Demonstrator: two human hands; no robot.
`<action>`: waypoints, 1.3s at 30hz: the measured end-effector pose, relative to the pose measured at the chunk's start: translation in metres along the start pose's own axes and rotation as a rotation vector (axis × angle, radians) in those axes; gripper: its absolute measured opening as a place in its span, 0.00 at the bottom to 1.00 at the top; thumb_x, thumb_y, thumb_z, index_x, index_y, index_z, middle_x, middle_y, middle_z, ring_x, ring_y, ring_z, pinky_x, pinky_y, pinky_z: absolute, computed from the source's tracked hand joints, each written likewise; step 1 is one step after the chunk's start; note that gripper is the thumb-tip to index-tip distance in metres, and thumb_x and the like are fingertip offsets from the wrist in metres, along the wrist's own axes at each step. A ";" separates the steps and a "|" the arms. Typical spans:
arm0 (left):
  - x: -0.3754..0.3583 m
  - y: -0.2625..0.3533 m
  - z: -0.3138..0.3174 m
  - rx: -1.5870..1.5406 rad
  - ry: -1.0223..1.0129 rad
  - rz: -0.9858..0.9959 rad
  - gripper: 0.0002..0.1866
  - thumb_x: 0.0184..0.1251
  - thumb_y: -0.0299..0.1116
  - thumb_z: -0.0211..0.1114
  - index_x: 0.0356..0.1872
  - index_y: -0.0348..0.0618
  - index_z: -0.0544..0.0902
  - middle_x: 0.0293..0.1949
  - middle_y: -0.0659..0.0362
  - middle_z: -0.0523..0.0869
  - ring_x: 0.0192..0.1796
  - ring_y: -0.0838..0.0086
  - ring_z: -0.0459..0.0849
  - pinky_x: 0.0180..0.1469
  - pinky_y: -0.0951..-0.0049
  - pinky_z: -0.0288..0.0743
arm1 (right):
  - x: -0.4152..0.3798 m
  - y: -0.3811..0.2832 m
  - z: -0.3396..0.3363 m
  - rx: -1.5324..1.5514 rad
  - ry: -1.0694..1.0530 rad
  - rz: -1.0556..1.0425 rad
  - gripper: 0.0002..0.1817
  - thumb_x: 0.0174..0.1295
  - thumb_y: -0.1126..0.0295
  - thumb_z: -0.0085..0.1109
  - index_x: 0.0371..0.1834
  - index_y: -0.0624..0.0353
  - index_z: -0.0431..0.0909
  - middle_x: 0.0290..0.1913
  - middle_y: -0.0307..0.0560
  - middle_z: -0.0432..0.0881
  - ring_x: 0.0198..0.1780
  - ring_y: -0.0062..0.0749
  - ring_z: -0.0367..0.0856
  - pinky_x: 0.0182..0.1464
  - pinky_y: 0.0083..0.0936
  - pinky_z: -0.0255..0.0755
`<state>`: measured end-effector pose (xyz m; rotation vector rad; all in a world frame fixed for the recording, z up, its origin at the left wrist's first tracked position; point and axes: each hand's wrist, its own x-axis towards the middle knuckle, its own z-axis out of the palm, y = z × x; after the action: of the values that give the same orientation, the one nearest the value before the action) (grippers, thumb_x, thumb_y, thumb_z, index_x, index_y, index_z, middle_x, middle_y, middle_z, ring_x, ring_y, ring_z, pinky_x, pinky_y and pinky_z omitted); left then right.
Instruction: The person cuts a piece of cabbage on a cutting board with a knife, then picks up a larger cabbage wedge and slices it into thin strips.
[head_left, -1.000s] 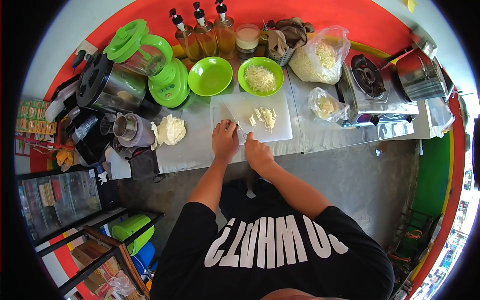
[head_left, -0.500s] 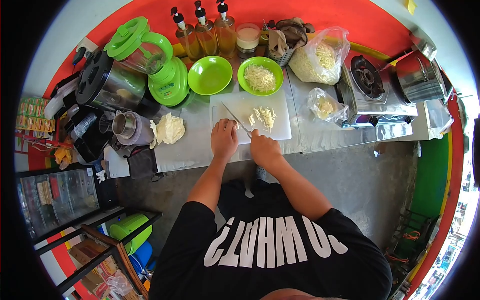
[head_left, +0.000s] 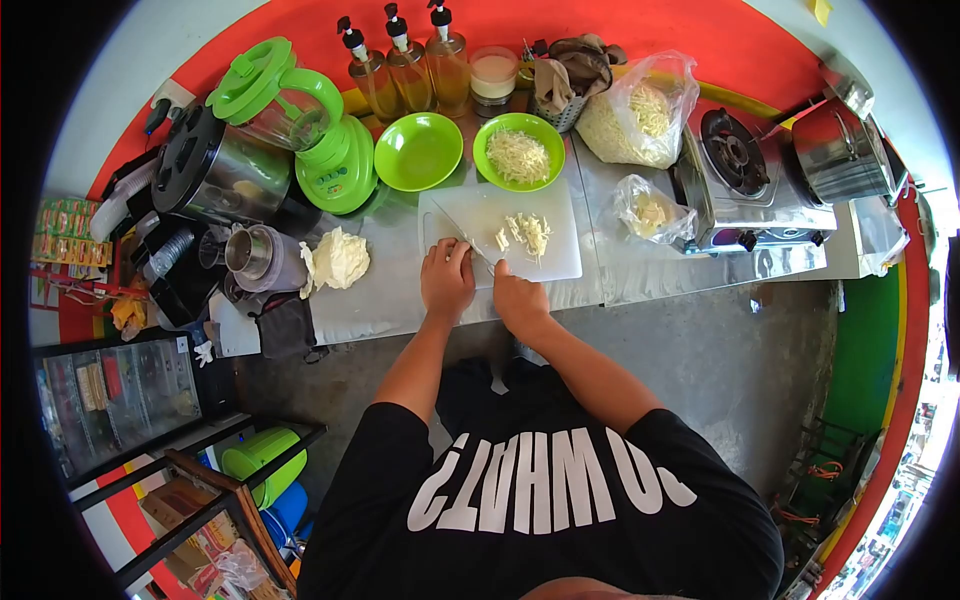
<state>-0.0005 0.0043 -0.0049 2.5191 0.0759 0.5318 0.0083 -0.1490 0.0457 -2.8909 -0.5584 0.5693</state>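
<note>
My right hand (head_left: 520, 299) is closed on the handle of a knife (head_left: 463, 237), whose blade points up and left over the white cutting board (head_left: 560, 218). At the board's lower left, my left hand (head_left: 447, 279) has its fingers bent together beside the blade; what lies under the fingertips is too hidden to name. Thin pale strips (head_left: 530, 234) form a small pile right of the knife. Behind the board stand a green plate of pale shreds (head_left: 518, 157) and a bare green plate (head_left: 419, 152).
A leafy pale cabbage-like piece (head_left: 340, 259) lies left of the board. Further left is a green blender (head_left: 335, 165). Bagged shreds (head_left: 640, 120), a smaller bag (head_left: 652, 209) and a gas stove (head_left: 735, 165) are at right; pump bottles (head_left: 410, 75) stand behind.
My right hand and the knife have shifted slightly left, bringing the blade nearer to my left fingers. My left hand has barely moved.
</note>
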 end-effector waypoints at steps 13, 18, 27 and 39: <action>-0.001 -0.001 0.000 -0.007 0.011 0.007 0.07 0.67 0.28 0.64 0.44 0.49 0.84 0.48 0.60 0.83 0.49 0.58 0.82 0.51 0.57 0.75 | -0.001 -0.001 0.004 0.007 -0.036 0.003 0.11 0.72 0.70 0.54 0.52 0.63 0.68 0.36 0.57 0.91 0.38 0.49 0.93 0.39 0.40 0.87; -0.002 -0.001 0.001 -0.007 -0.004 0.013 0.06 0.67 0.28 0.64 0.43 0.49 0.84 0.48 0.59 0.83 0.49 0.58 0.82 0.52 0.56 0.75 | 0.008 -0.002 -0.014 0.005 -0.053 -0.012 0.12 0.71 0.71 0.54 0.52 0.64 0.68 0.36 0.57 0.91 0.38 0.49 0.93 0.40 0.41 0.87; 0.000 0.002 -0.002 0.004 -0.013 -0.007 0.04 0.68 0.29 0.63 0.41 0.47 0.82 0.46 0.59 0.82 0.49 0.58 0.82 0.52 0.56 0.76 | -0.007 0.001 -0.012 0.029 -0.082 -0.045 0.12 0.71 0.71 0.55 0.52 0.64 0.68 0.36 0.59 0.90 0.40 0.50 0.93 0.42 0.43 0.86; -0.001 0.003 -0.003 -0.020 0.013 -0.007 0.04 0.67 0.28 0.65 0.41 0.45 0.81 0.45 0.56 0.83 0.49 0.56 0.84 0.50 0.56 0.78 | -0.005 -0.004 -0.016 0.023 -0.063 -0.064 0.12 0.71 0.71 0.53 0.53 0.65 0.68 0.35 0.60 0.90 0.38 0.50 0.93 0.40 0.42 0.87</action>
<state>-0.0032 0.0036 -0.0014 2.4958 0.0832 0.5432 0.0090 -0.1481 0.0626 -2.8308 -0.6470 0.6547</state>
